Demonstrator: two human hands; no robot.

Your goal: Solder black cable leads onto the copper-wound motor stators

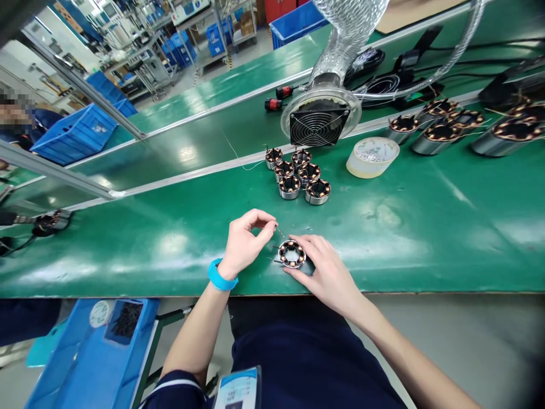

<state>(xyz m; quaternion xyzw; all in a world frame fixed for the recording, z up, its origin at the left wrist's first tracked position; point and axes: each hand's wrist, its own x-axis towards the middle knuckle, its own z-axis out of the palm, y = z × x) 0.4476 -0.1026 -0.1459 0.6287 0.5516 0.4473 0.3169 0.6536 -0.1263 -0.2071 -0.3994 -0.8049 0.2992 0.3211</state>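
A ring-shaped motor stator (292, 254) with copper windings lies on the green bench top near its front edge. My right hand (321, 267) grips it from the right, thumb at the near side and fingers at the far side. Thin wire leads stick out of its left side. Just to the upper left, my left hand (251, 238) pinches the end of one lead (280, 232) between thumb and forefinger. A blue band (222, 276) circles the left wrist. Beyond the hands stands a group of several similar small stators (289, 186).
A round fan (319, 126) with a foil duct stands behind the stators. To its right are a translucent tub (373, 158) of small bits and several larger stators (438, 136). Blue bins (76, 133) sit at the left; a blue tray (91, 358) is below the bench edge.
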